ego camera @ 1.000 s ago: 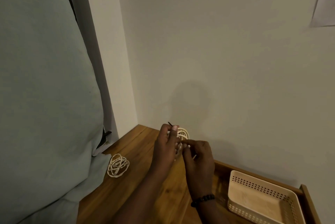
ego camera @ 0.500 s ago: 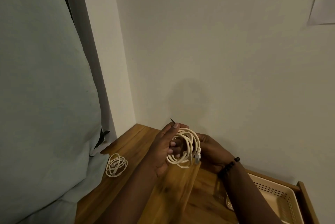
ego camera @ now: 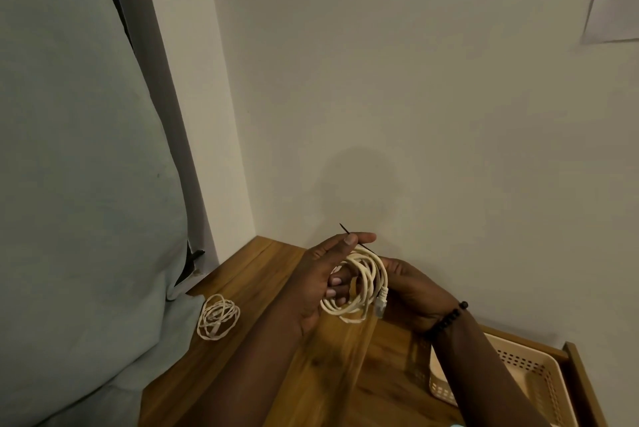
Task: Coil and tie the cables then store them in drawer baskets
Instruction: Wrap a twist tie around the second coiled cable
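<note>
A coiled cream cable (ego camera: pixel 363 283) with a white plug hanging at its right side is held up above the wooden top. My left hand (ego camera: pixel 325 279) grips the coil from the left, fingers through the loops, and pinches a thin black tie (ego camera: pixel 345 230) that sticks up past the thumb. My right hand (ego camera: pixel 411 292), with a black bead bracelet at the wrist, cups the coil from behind on the right. A second coiled cream cable (ego camera: pixel 218 316) lies on the wood at the left.
A beige perforated basket (ego camera: pixel 539 380) sits in an open wooden drawer at the lower right, partly hidden by my right forearm. A pale blue-green cushion (ego camera: pixel 79 184) fills the left side. The wooden top (ego camera: pixel 262 274) meets the white wall corner just behind my hands.
My right hand has moved from the front of the coil to behind it. The coil has turned so its loops and plug face the camera. The view has shifted slightly.
</note>
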